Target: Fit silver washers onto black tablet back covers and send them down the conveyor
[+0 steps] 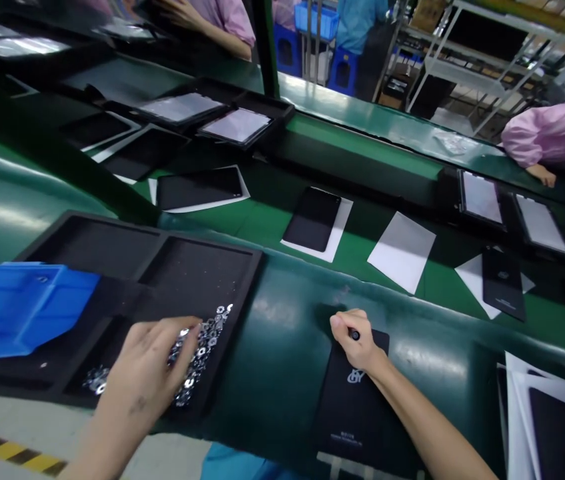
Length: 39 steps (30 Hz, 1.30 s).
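Observation:
My left hand point(150, 363) reaches into a black tray point(257, 267), thumb and forefinger brought together over a heap of small shiny metal ring-like parts point(202, 347). Whatever sits between those fingertips is too small to make out. My right hand point(357, 340) is closed in a fist around a black pen-like tool point(355, 335), of which only the round end shows. Beneath that fist lies a black rectangular panel point(340, 407) with pale lettering, at the near edge of the green bench. My right hand and forearm hide part of it.
A blue plastic bin point(17, 310) rests in the tray's left part. Beyond the bench runs a green belt point(262, 233) carrying black panels point(312, 219) and white sheets point(402, 250). Stacked panels and sheets point(517, 413) stand at right. A co-worker's pink sleeve point(552, 137) appears across the line.

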### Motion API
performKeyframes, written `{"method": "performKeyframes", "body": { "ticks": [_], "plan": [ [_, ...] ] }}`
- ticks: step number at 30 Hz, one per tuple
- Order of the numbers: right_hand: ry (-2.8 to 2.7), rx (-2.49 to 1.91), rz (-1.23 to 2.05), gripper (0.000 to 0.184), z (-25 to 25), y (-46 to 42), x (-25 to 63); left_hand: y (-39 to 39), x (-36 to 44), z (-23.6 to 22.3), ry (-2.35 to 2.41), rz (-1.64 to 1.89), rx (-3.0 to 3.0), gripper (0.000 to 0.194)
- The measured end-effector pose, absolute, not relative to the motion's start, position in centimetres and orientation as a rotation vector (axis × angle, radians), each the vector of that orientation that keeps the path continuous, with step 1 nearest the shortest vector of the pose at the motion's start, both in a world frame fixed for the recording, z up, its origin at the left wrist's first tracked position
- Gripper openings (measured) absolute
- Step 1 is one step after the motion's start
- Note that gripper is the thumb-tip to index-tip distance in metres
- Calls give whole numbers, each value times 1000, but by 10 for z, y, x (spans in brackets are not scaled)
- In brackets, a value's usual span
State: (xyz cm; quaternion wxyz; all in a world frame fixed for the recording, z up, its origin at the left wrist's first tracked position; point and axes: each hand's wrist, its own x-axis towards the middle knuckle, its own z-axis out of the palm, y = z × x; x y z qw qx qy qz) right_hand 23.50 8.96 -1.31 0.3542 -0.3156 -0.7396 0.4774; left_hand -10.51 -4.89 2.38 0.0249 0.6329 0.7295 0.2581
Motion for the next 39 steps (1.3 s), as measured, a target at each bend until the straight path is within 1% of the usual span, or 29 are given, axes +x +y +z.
{"method": "performKeyframes", "body": {
  "ticks": [2,4,7,10,13,18,20,22,25,27,29,30,32,34,36,39],
  "plan": [
    [-1896,-805,1237,60,-16,88,234,-50,-69,30,2092,887,2060,18],
    [-1806,-813,1209,59,-19,84,232,-54,-27,30,1829,937,2112,13],
    [-1668,-845,1110,56,-20,77,228,-64,33,17,1494,950,2082,16],
    [-1653,-856,1067,56,-17,73,224,-74,69,-1,1274,936,2073,19],
    [-1633,-890,1063,57,-16,71,222,-81,81,-9,1168,904,2087,20],
    [-1528,-972,1000,63,-19,69,216,-94,90,3,1025,835,2167,18],
    [-1507,-975,1085,65,-15,71,213,-97,93,6,978,845,2200,19],
    [-1442,-944,1237,65,-6,75,215,-98,96,2,974,907,2215,20],
    [-1268,-943,1363,61,10,68,242,-102,99,-12,1041,1027,2201,21],
    [-1261,-1087,1278,54,15,51,277,-109,101,-26,1099,1090,2148,22],
    [-1354,-1346,1112,44,14,24,317,-119,105,-40,1120,1138,2089,25],
    [-1402,-1486,1044,42,11,8,335,-124,108,-46,1126,1159,2059,25],
    [-1457,-1687,1003,47,2,-27,364,-132,115,-55,1144,1179,1982,24],
    [-1434,-1801,1075,58,-8,-61,376,-134,122,-58,1138,1175,1880,21],
    [-1330,-1836,1170,66,-17,-88,372,-129,126,-53,1107,1155,1762,18],
    [-1121,-1807,1313,73,-23,-102,355,-111,122,-40,1073,1115,1610,12]
  ]
}}
